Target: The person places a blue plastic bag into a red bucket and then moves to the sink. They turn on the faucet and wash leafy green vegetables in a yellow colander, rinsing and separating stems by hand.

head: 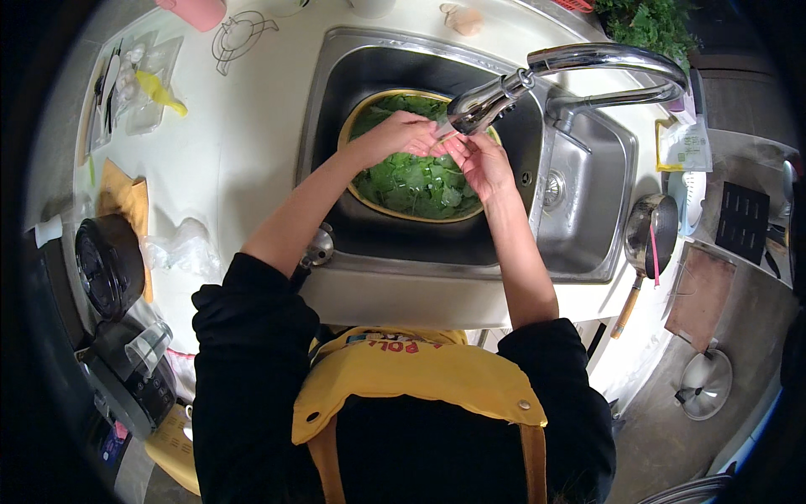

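Observation:
Green leafy vegetables [412, 186] lie in water in a yellow-rimmed basin [420, 218], which sits in the large bowl of a steel sink [403, 269]. My left hand [409, 133] and my right hand [483, 162] meet above the leaves, under the head of a chrome pull-out faucet [482, 104]. Water appears to run over the fingers. A thin pale piece, perhaps a stem, shows between the two hands; which hand grips it, I cannot tell. The fingertips are partly hidden by the faucet head.
The smaller sink bowl [582, 208] adjoins on the right, with a wooden-handled pan [652, 236] past it. On the left counter are a wire rack [239, 38], a clear plastic bag [186, 249], a dark lidded pot [110, 268] and an orange cloth [123, 189]. The faucet arches over the sink's right side.

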`<act>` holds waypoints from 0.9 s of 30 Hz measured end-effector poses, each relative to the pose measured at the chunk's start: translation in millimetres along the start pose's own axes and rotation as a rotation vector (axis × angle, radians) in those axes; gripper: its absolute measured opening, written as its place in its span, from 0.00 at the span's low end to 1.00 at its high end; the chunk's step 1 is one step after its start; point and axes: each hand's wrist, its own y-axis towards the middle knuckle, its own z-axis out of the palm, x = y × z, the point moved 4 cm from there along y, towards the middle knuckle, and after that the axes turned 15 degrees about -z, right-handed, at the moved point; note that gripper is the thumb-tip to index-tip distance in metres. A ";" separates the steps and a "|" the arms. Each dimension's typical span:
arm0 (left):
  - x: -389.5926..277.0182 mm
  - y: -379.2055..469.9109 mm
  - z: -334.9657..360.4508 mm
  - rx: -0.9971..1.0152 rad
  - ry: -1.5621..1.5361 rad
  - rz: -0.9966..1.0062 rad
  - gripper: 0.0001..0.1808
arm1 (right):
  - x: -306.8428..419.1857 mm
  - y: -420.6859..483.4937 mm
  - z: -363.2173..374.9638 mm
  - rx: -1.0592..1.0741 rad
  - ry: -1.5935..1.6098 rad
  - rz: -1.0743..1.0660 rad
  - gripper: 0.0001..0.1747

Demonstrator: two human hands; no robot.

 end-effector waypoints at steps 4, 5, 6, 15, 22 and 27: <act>-11.2 -15.3 -7.1 0.001 0.217 0.075 0.16 | 2.8 2.7 8.2 0.029 0.016 -0.029 0.07; -13.7 -17.5 -7.0 0.000 0.279 0.115 0.16 | 4.9 2.9 11.0 0.032 0.012 -0.027 0.07; -14.3 -16.6 -8.1 -0.002 0.291 0.148 0.15 | 8.5 2.0 16.4 0.035 0.007 -0.026 0.07; -26.0 -8.4 -0.8 -0.062 0.345 0.221 0.11 | 22.0 0.7 11.0 0.073 -0.098 -0.262 0.02; -24.3 0.3 12.1 -0.051 0.320 0.131 0.09 | 28.9 -17.7 6.6 0.021 -0.056 -0.463 0.04; -23.1 7.3 12.1 -0.057 0.296 0.154 0.08 | 34.6 -20.7 5.8 0.061 -0.025 -0.450 0.04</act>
